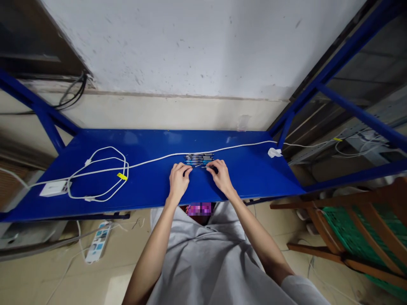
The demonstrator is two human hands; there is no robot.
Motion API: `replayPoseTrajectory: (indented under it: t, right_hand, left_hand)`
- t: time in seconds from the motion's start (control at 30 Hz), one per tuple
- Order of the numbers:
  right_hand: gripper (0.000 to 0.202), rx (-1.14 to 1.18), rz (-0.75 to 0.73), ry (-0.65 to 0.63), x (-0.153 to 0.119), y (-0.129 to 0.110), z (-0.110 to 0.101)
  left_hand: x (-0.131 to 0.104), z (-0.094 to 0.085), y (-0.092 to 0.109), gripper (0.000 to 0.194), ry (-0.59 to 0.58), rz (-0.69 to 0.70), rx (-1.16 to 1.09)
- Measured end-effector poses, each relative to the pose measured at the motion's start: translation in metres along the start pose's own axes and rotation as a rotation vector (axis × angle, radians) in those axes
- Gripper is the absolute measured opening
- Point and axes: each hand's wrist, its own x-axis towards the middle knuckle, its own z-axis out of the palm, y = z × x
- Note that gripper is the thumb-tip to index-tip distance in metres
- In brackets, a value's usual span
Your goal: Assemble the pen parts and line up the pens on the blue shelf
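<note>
While both hands rest on the blue counter (143,186), the left hand (178,180) and right hand (221,176) each pinch an end of a thin pen (201,166) between fingertips. Just beyond it lies a row of pens (199,159), touching a white cable (152,161).

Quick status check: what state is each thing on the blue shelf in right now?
Pens: lying in a row, side by side.
Left hand: fingertips on a thin pen piece.
Right hand: pinching the same piece.
White cable: loosely coiled.
White charger: lying flat.
</note>
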Motion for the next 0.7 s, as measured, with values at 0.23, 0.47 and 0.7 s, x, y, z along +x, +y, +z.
replayPoseTrajectory:
  t: [0.23, 0.47, 0.7]
  right_hand:
    - [0.015, 0.023, 0.025, 0.125, -0.002, 0.005, -0.001]
    - [0.014, 0.036, 0.032, 0.108, -0.002, 0.008, 0.0]
    - [0.013, 0.043, 0.038, 0.079, -0.002, 0.011, 0.002]
  left_hand:
    - [-0.001, 0.002, -0.002, 0.021, -0.019, 0.011, 0.007]
    - [-0.001, 0.003, -0.002, 0.02, -0.043, 0.053, -0.002]
    - [0.0, 0.001, -0.001, 0.022, -0.062, 0.046, 0.004]
